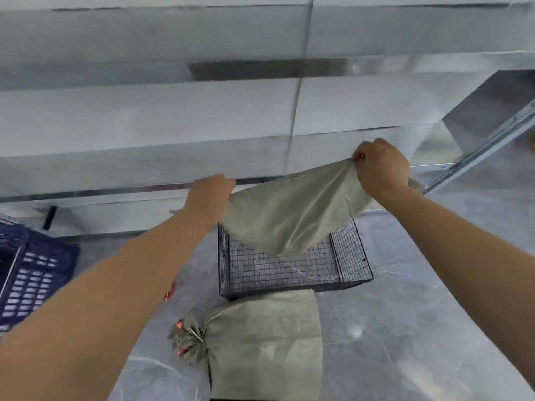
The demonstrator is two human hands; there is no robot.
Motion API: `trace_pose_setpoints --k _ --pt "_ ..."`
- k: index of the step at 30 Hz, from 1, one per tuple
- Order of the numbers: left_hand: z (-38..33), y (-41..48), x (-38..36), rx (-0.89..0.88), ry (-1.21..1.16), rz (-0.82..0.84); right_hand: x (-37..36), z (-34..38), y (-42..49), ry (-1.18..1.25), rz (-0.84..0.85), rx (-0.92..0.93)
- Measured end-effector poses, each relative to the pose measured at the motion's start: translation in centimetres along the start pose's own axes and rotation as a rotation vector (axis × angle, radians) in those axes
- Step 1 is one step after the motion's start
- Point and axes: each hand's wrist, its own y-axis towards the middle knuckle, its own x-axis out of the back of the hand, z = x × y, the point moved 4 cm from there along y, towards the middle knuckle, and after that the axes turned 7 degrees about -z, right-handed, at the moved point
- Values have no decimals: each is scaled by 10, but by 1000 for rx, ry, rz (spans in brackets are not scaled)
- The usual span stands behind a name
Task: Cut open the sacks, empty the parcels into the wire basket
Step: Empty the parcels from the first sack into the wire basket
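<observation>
Both our hands are up. The left hand has its fingers curled tight into one corner of the sack, and the right hand, higher, pinches the other corner into a bunch. The sack is limp, woven, grey-green cloth, stretched between our fists and sagging in soft folds to a rounded point that hangs over the far side of the basket. That basket is a dark, boxy grid of thin wire on the grey, marbled surface, which shows through its mesh. Just beside its near wall lies a second sack, plump and flat-sided, its neck gathered into a frayed tuft. At far left we see a blue slotted plastic crate.
</observation>
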Motion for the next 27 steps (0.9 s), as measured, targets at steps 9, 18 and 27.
trace_pose_setpoints --k 9,18,27 --pt "0 -26 129 -27 -55 -90 111 3 -4 -50 69 -98" --pt "-3 -50 165 -55 -10 -136 154 9 -26 10 3 -107" --pt "5 -56 196 -55 0 -262 189 18 -31 67 -72 -132"
